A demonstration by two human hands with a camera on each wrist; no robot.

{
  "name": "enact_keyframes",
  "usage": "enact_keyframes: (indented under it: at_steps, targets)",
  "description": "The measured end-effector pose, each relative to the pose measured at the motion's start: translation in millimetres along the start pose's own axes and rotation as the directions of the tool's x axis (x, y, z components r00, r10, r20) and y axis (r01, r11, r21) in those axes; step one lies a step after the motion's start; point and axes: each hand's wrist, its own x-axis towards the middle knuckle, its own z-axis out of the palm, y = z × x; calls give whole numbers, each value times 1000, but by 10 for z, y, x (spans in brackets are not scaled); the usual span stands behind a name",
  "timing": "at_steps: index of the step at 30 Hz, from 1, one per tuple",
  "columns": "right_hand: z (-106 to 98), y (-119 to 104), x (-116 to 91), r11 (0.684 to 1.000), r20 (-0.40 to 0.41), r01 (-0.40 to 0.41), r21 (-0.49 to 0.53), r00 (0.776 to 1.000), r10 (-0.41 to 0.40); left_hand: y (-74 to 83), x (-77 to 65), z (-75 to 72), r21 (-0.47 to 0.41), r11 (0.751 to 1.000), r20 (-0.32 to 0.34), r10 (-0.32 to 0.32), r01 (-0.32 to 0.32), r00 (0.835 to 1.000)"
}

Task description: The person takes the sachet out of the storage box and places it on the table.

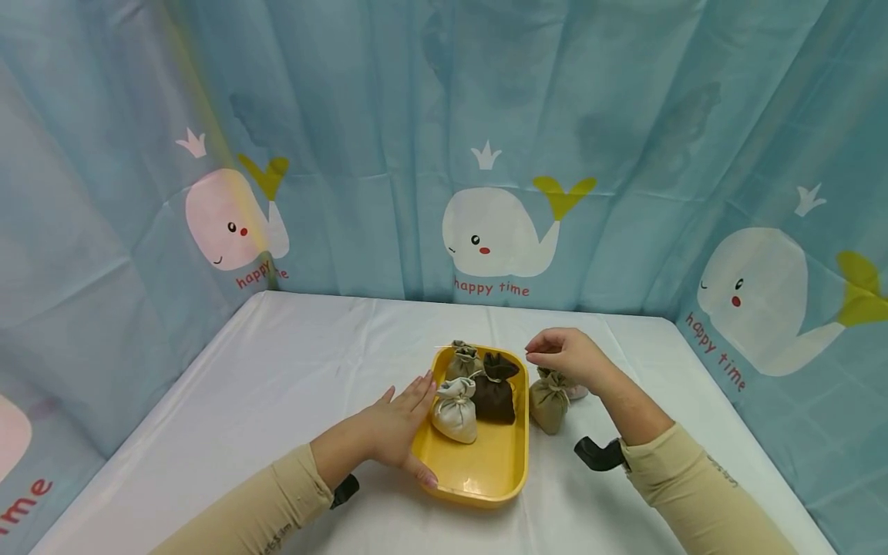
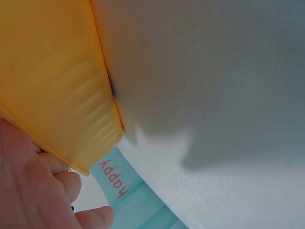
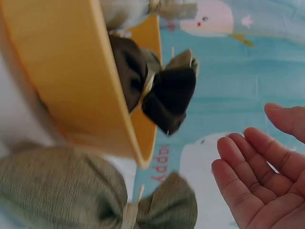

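Note:
A yellow plastic tray (image 1: 479, 470) holds three drawstring pouches: a cream one (image 1: 455, 420), a dark brown one (image 1: 496, 401) and an olive one (image 1: 463, 362) at the back. Along the tray's left rim lies my left hand (image 1: 398, 428), fingers spread and fairly straight, fingertips and thumb at the edge. My right hand (image 1: 572, 358) is raised just right of the tray. In the right wrist view its fingers (image 3: 238, 174) bend gently with nothing between them and the thumb. Below it, against the tray's right side, stands another olive pouch (image 1: 549, 405), its gathered neck (image 3: 167, 205) tied.
A pale pinkish thing (image 1: 577, 391) shows partly behind the olive pouch outside the tray. The white-covered table (image 1: 312, 362) meets blue curtains (image 1: 388, 231) printed with whales at the back and sides. Black wrist-camera pieces (image 1: 598, 455) hang under both forearms.

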Motion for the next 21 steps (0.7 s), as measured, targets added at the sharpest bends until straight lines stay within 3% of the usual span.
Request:
enact_keyframes:
  at_steps: [21]
  targets:
    - [506,-265,192,999,119,35,28,992,-38,4,-8,-16,-25,1000,-9,6,-7,1000]
